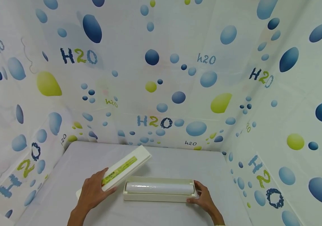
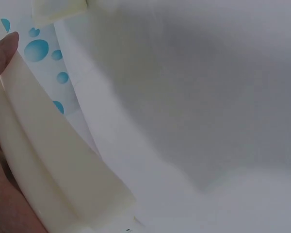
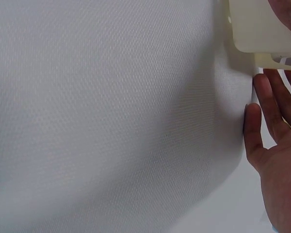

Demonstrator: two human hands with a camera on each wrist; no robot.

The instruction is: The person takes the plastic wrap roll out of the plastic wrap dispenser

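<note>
A long off-white box (image 1: 155, 197) lies on the table with its top uncovered, and a shiny roll of clear wrap film (image 1: 161, 188) lies lengthwise inside. My right hand (image 1: 204, 197) grips the box's right end, thumb at the front corner and fingers at the back. In the right wrist view, the box end (image 3: 262, 29) is between thumb and fingers. The long white lid (image 1: 142, 153), with a yellow-green label (image 1: 121, 170), is tilted up to the left of the box. My left hand (image 1: 94, 190) holds it across its width; the left wrist view shows the lid's plain side (image 2: 58, 150).
A white cloth (image 1: 99, 150) covers the table. White curtains (image 1: 127, 88) printed with blue and green drops and H2O lettering stand behind it and along both sides.
</note>
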